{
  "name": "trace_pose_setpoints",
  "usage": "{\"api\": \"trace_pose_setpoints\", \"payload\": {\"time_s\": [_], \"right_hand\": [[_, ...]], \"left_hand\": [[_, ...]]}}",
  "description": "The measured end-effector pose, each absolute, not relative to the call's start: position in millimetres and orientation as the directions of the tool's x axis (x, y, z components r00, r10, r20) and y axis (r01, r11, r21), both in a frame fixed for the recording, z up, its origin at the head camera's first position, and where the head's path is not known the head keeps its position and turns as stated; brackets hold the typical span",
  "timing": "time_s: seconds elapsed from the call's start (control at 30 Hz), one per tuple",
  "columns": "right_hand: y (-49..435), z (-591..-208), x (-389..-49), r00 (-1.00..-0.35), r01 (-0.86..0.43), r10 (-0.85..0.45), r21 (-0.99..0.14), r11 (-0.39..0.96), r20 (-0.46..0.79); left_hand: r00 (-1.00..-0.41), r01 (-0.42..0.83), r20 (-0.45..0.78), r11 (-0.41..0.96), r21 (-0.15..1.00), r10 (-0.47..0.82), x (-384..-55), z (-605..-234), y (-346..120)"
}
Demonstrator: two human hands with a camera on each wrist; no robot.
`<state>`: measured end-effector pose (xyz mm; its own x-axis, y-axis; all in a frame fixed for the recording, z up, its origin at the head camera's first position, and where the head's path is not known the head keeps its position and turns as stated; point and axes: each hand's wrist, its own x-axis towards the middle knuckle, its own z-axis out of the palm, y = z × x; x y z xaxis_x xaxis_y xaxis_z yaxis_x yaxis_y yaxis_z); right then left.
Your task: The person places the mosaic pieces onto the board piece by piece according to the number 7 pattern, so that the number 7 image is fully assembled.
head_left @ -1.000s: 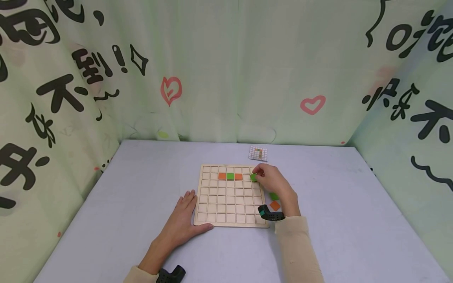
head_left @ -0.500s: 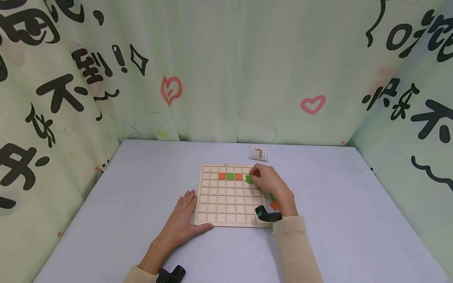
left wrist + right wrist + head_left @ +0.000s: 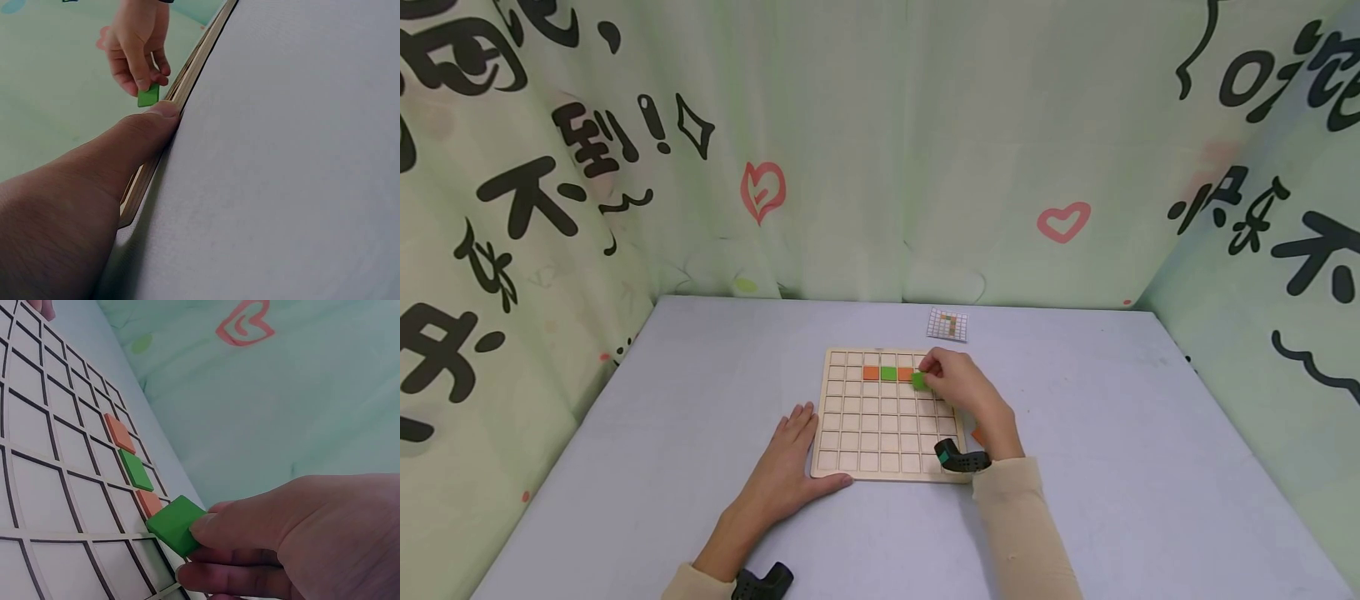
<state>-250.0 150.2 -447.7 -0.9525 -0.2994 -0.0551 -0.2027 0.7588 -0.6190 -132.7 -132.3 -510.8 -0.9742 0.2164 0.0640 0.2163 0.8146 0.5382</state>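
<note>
A wooden grid board (image 3: 880, 425) lies on the table. In its second row from the back sit an orange tile (image 3: 871, 373), a green tile (image 3: 888, 374) and another orange tile (image 3: 905, 374). My right hand (image 3: 966, 385) pinches a green square tile (image 3: 179, 525) between thumb and fingers, tilted above the board just right of that row. My left hand (image 3: 786, 467) rests at the board's near left corner, fingers straight along the left side and thumb (image 3: 153, 125) against the front edge.
Behind the board lies a small pattern card (image 3: 947, 325) with a coloured grid. An orange tile (image 3: 977, 437), partly hidden by the right wrist, lies off the board's right side. Printed curtains (image 3: 902, 150) stand around the white table (image 3: 1112, 433).
My right hand has moved left over the board with the green tile, from the right edge to beside the row. Its arm now hides the loose green tile. My left hand stays still.
</note>
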Motion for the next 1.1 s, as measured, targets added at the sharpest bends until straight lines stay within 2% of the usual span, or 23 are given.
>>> {"api": "trace_pose_setpoints", "payload": {"time_s": [0.73, 1.1], "right_hand": [[141.2, -455.3, -250.3, -0.936, -0.251, -0.349, -0.593, 0.765, -0.055], [141.5, -459.7, -252.4, -0.933, -0.235, -0.351, -0.607, 0.759, -0.077]], "left_hand": [[-0.973, 0.222, 0.071, 0.802, 0.555, 0.22, -132.5, -511.8, -132.6], [-0.972, 0.227, 0.072, 0.803, 0.551, 0.225, -132.1, -510.2, -133.1]]}}
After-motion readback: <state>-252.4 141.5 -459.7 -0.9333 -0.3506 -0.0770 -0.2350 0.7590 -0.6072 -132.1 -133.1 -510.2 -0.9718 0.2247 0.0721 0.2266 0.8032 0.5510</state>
